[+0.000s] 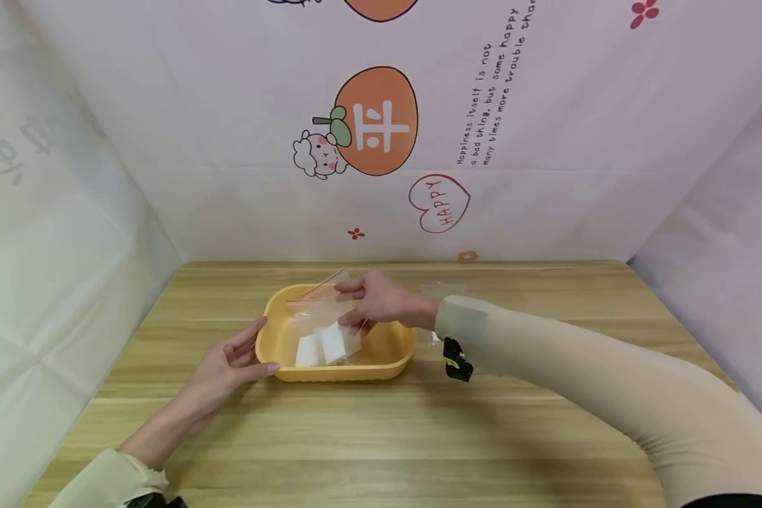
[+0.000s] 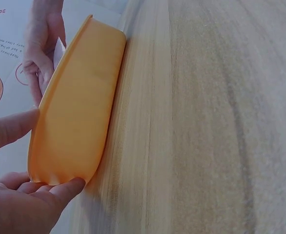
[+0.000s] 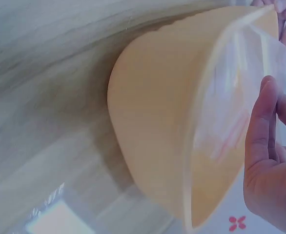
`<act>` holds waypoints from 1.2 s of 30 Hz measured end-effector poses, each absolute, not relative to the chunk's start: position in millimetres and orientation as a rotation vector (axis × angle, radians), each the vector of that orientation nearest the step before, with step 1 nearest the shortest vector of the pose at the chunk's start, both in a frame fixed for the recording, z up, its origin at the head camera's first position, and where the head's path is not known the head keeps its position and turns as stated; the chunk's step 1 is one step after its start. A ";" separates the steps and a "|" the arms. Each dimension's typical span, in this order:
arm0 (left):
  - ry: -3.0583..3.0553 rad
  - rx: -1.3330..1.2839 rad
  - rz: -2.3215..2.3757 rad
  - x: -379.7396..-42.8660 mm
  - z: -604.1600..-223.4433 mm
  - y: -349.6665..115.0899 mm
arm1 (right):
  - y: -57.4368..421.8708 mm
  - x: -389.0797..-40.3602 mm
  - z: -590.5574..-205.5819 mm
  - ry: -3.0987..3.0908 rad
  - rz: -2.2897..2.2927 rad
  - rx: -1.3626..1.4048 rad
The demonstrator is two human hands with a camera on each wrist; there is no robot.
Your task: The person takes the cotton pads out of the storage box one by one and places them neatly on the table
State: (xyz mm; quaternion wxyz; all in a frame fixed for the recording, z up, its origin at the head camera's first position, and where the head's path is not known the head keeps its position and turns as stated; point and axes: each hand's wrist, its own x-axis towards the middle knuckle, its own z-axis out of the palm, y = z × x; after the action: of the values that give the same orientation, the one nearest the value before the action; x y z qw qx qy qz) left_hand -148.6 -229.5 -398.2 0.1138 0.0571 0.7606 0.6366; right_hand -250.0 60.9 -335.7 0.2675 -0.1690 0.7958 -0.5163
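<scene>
A yellow plastic basin [image 1: 390, 363] stands on the wooden table. My left hand [image 1: 225, 363] holds its left end, the thumb at the near rim and fingers around the outer wall. In the left wrist view, those fingertips [image 2: 74, 187] press against the basin's side. Over the basin, my right hand [image 1: 384, 300] pinches a clear zip bag [image 1: 353, 342] with a white piece inside. Beside it in the basin lie another white piece [image 1: 307, 351] and more clear plastic with a red zip line. The right wrist view shows thumb and fingers together at the plastic, above the rim.
Another clear bag [image 1: 443, 288] lies on the table right of the basin, partly hidden by my right wrist; its white content [image 3: 60, 219] shows in the right wrist view. A printed white sheet [image 1: 260, 212] hangs behind the table, with more sheeting at both sides.
</scene>
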 end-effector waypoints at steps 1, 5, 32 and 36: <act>2.230 0.168 1.867 -148.4 -397.9 -229.4 | 63.8 -250.2 -333.6 2.151 -1.390 -0.457; 2.236 0.161 1.854 -148.3 -397.1 -229.4 | 76.1 -251.9 -324.3 2.149 -1.406 -0.443; 2.227 0.171 1.869 -147.2 -397.9 -230.4 | 203.9 -250.9 -270.1 2.324 -1.383 -0.427; 2.232 0.172 1.867 -147.4 -399.0 -229.4 | 226.0 -248.7 -274.2 2.341 -1.376 -0.407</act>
State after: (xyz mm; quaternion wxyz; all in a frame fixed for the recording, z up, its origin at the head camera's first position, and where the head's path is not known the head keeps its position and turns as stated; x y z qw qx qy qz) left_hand -147.4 -229.4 -399.0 0.1130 0.0588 0.7609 0.6362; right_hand -248.7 226.0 -274.2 0.1965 -0.1453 0.8360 -0.4913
